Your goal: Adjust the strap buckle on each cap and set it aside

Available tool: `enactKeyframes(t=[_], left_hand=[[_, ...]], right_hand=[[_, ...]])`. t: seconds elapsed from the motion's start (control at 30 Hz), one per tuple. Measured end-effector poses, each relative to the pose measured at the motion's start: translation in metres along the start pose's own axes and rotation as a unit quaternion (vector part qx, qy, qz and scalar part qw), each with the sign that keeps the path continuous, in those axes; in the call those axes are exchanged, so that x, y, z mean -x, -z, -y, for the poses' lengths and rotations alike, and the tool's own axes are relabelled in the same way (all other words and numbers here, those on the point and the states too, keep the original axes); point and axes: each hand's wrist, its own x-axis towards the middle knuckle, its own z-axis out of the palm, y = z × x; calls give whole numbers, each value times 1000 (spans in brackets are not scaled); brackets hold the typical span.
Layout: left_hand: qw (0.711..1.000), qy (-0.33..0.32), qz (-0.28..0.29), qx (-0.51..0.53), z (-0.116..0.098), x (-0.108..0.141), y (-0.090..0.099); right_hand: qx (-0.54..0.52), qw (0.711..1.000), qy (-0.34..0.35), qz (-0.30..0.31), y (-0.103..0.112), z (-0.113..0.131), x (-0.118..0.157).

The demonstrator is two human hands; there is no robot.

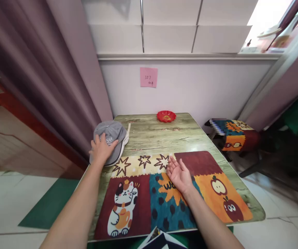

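Observation:
My left hand (102, 149) rests on a grey cap (114, 128) at the table's left edge. Its fingers are spread over the crown, beside white lettering, and the thumb points right. Under the grey cap shows part of a white one (126, 137), with its pale strap sticking up; the two lie stacked. My right hand (179, 173) is palm up over the patterned mat (190, 162), its fingers loosely extended and the thumb apart, with nothing in it. The mat has a lucky cat, star shapes and apples printed on it.
A red scalloped dish (166, 116) sits at the table's far edge by the wall. On the wall is a pink note (149, 77). Curtains (68, 69) hang at the left. Right of the table stands a stool (234, 135) with a similar patterned cover and something pixelated on it.

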Motion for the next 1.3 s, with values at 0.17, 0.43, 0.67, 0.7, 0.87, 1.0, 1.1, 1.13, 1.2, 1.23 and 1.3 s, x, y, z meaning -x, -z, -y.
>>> enactKeyframes(t=[0.17,0.43,0.67,0.7,0.87,1.0,1.1,1.13,1.2,1.23,1.3], left_hand=[[1000,-11,3,-21,-1,0,2],[998,-19,-30,46,2,1,3],[997,-46,-68,-5,4,17,-11],[996,-48,-67,-18,5,18,-13],[994,-55,-88,-27,7,20,-17],[993,-55,-87,-52,7,19,-15],[997,-37,-58,-42,8,17,-12],[998,-26,-48,-35,8,17,-10],[998,-14,-54,-15,5,24,-8],[997,-21,-71,-6,1,29,-8],[991,-70,-108,19,-12,45,-11]], right_hand=[[20,1000,7,-20,0,-4,-4],[189,980,46,-38,-8,12,-11],[632,749,195,-38,-2,19,-26],[663,719,206,-41,-1,18,-26],[733,638,232,-29,0,14,-20],[736,634,234,-29,-2,15,-17],[736,635,235,-22,-3,14,-16],[737,633,235,-18,-3,14,-16],[735,636,233,-16,-4,14,-16],[730,644,229,-20,-4,14,-17],[714,665,215,-32,-5,15,-19]])
